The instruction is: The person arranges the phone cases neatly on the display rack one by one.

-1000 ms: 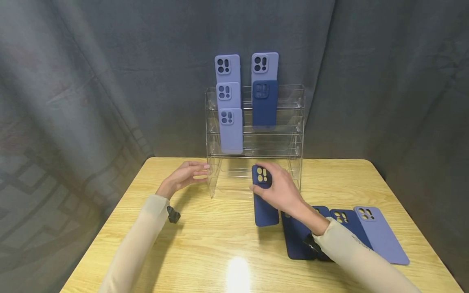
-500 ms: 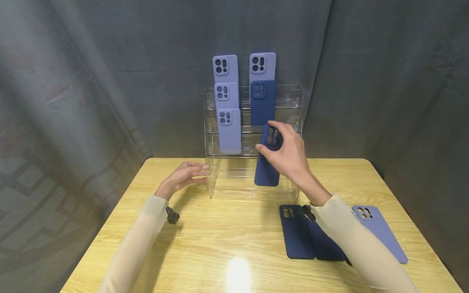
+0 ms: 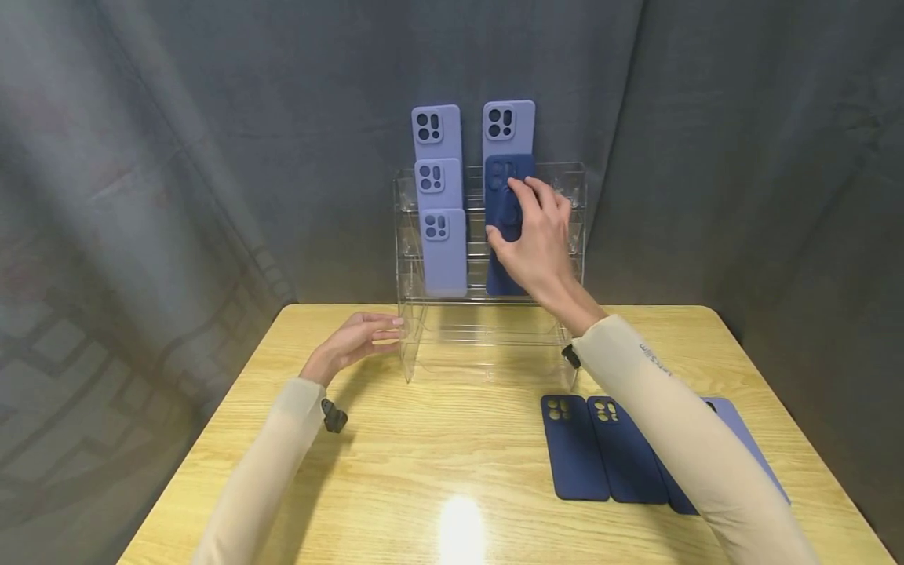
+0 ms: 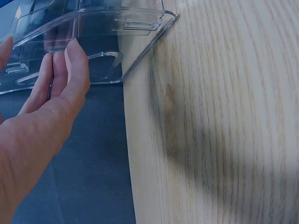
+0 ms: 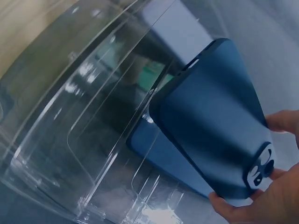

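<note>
My right hand (image 3: 540,247) grips a dark blue phone case (image 5: 205,116) by its edges near the camera end, thumb on one side and fingers on the other. In the head view this case stands upright before the third tier of a clear acrylic display rack (image 3: 487,343), overlapping another dark blue case (image 3: 493,166) in the tier above. A lilac case (image 3: 510,122) rises behind them. Along the rack's left column stand three lilac cases (image 3: 445,267). My left hand (image 3: 360,337) rests its extended fingers (image 4: 77,65) against the rack's lower left side.
Dark blue cases (image 3: 575,455) lie in a row on the wooden table (image 3: 395,471) at the right, beside a lilac case (image 3: 741,431) partly hidden by my right sleeve. A grey curtain (image 3: 318,157) hangs behind the rack.
My right hand has lifted the dark blue case from low before the rack up to the third tier, where it now stands straighter. My left hand has stayed at the rack's side.
</note>
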`<state>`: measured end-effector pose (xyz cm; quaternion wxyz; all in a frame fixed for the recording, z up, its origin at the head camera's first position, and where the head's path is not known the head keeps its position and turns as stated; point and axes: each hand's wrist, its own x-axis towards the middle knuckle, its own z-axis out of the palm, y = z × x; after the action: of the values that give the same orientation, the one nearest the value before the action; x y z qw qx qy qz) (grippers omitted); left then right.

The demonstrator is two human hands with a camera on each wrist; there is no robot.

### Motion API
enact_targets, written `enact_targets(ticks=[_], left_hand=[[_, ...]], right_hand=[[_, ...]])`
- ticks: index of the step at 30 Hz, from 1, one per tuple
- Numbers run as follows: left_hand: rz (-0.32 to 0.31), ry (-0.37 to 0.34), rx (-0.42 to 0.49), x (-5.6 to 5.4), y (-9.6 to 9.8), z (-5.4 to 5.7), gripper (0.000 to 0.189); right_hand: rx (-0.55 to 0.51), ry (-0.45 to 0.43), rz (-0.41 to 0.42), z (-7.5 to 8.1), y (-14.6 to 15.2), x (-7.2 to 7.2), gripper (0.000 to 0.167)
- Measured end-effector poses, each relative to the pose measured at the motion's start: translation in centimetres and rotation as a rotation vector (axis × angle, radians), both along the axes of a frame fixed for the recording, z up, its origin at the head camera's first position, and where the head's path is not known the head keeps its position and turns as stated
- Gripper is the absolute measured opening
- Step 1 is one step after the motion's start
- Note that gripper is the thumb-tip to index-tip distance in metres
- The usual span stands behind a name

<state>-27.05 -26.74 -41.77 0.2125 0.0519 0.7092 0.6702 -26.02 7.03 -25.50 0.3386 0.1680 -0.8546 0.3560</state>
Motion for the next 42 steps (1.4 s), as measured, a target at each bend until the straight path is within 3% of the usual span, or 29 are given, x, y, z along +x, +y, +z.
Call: enact_targets(ticks=[10,23,31,42], left_hand=[[0.03,-0.013,0.024,0.0,0.0,0.2,0.05],[0.005,0.003,0.007,-0.3,0.2,0.0,0.05],[0.009,-0.002,0.026,-0.5,0.0,-0.2,0.052],[0.016,-0.001,0.017,-0.2,0.0,0.0,0.052]], right_hand=[[0.074,0.064,-0.033,-0.4,-1.5,-3.0,0.064],[0.214,0.177,-0.088,-4.1,-2.1,-5.2,0.063],[0.261,0.1,-0.142,-5.7,-2.7,-5.1,0.06],[0.209,0.018,-0.218,-5.2,-3.5,-5.1,0.061]])
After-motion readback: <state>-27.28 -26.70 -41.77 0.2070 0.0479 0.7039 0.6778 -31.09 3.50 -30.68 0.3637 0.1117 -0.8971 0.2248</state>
